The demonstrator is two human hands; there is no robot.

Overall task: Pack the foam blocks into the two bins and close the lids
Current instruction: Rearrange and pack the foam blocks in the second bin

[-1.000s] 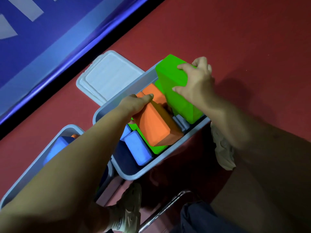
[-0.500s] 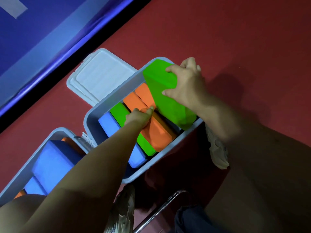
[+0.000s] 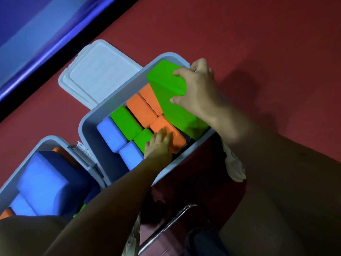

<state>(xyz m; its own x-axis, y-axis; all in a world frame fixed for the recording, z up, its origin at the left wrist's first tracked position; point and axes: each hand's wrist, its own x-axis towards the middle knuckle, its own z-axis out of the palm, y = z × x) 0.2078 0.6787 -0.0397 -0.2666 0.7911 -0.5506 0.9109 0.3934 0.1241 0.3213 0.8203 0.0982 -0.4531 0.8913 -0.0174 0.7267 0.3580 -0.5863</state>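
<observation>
A grey bin (image 3: 86, 124) on the red floor holds orange, green and blue foam blocks packed side by side. My right hand (image 3: 199, 91) grips a large green block (image 3: 169, 97) that stands tilted along the bin's right wall. My left hand (image 3: 158, 143) presses flat on an orange block (image 3: 173, 137) near the bin's front wall. The bin's white lid (image 3: 97, 74) hangs open behind it. A second grey bin (image 3: 42, 140) at lower left holds big blue blocks (image 3: 46, 183) and bits of orange.
A blue mat with a dark edge (image 3: 36, 58) runs along the upper left. Pale shoes (image 3: 234, 163) and a metal chair leg (image 3: 166, 226) sit near the bins' front. Red floor (image 3: 258, 43) spreads to the right.
My left hand slid toward the bin's front and pressed the orange block down flat. The large green block sank lower along the right wall with my right hand on it.
</observation>
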